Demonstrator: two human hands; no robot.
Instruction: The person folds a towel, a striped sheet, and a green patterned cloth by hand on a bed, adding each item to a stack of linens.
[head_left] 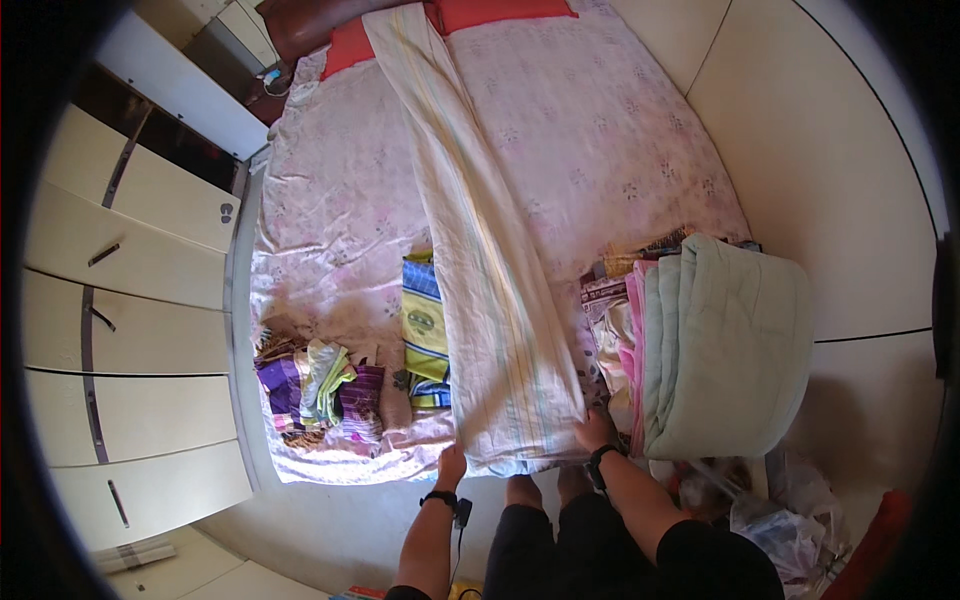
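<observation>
A long cream bedsheet (500, 320) with pale yellow and blue-green stripes lies folded lengthwise down the bed, from the red pillows at the far end to the near edge. My left hand (452, 463) is closed on its near left corner. At the near right corner, my right hand (597, 430) grips the same sheet, the fingertips partly hidden. Partly beneath the sheet's left side lies a folded blue and yellow-green cloth (424, 315). To the right of my right hand stands a thick pile with a folded pale green quilt (735, 350) and pink cloth beside it.
The bed (340, 190) has a floral pink cover and red pillows (500, 12). Folded purple and light clothes (320, 390) lie at its near left. Cream drawers (150, 330) line the left, and a cream wardrobe (820, 150) the right. Clear plastic bags (775, 520) sit at lower right.
</observation>
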